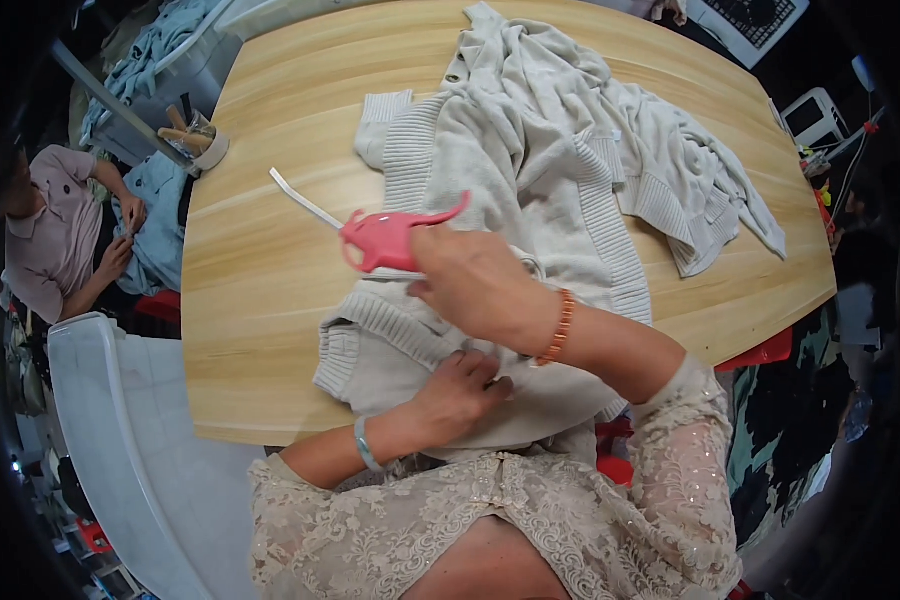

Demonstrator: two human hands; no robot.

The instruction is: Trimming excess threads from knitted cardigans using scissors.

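Note:
My right hand (485, 285), with a copper-coloured bracelet at its wrist, is closed round a pink plastic hand tool (382, 240). The tool has a loop on its left side and a curved tail. A narrow white strip (305, 197) reaches from its left end; whether it is joined to the tool I cannot tell. Below both lies a cream knitted cardigan (490, 180) with ribbed bands, spread in loose folds. My left hand (458, 400) rests on its near part with curled fingers, seeming to pinch the knit. A pale bangle circles that wrist.
The cardigan covers much of the wooden table (270, 270). A cup of tools (207, 150) stands at the table's left edge. Beyond that edge a person (60, 220) handles blue fabric. A white plastic bin (140, 430) is at the near left, and red seats show beneath the table.

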